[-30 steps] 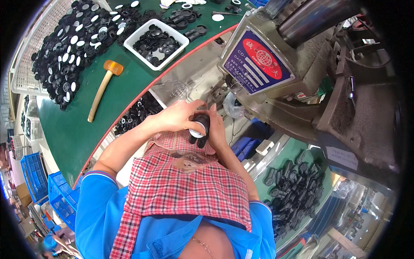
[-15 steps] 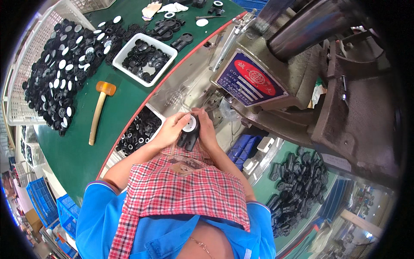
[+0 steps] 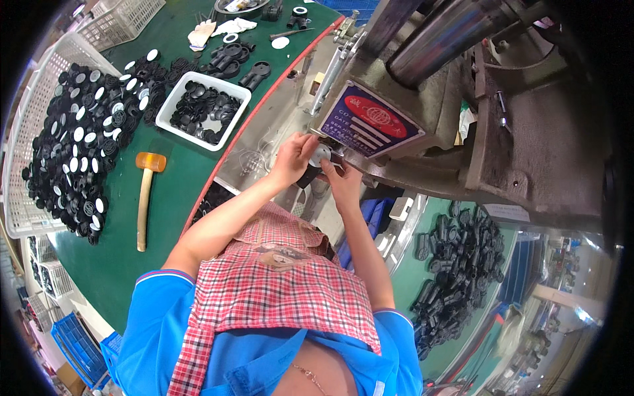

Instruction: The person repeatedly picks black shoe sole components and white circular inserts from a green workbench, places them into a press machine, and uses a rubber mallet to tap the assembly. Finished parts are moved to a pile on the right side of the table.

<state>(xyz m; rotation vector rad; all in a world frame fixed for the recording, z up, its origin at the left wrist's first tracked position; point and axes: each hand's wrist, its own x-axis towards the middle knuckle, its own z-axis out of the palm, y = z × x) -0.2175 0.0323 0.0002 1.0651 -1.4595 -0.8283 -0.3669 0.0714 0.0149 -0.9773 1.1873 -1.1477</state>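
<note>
Under the machine's head, both hands hold one black plastic part with a round whitish disc (image 3: 321, 155) on its face. My left hand (image 3: 294, 158) is closed at its left edge, with the fingers curled near the metal tooling. From the right, my right hand (image 3: 343, 183) grips it with the thumb against the disc's lower edge. The part is tilted, its black stem pointing down toward my apron. Fingers and the machine partly hide its far side. Just above my hands is the brown press machine (image 3: 436, 112) with its blue and red plate.
On the green table lie an orange-headed mallet (image 3: 150, 198), a white tray (image 3: 160, 117) of black discs, and gloves (image 3: 201, 34). A white basket (image 3: 20, 198) spills black and white round pieces. At right is a heap of black parts (image 3: 456, 270).
Both hands have moved forward and slightly right with the black part, from above my apron to under the machine's head. My view has shifted a little.
</note>
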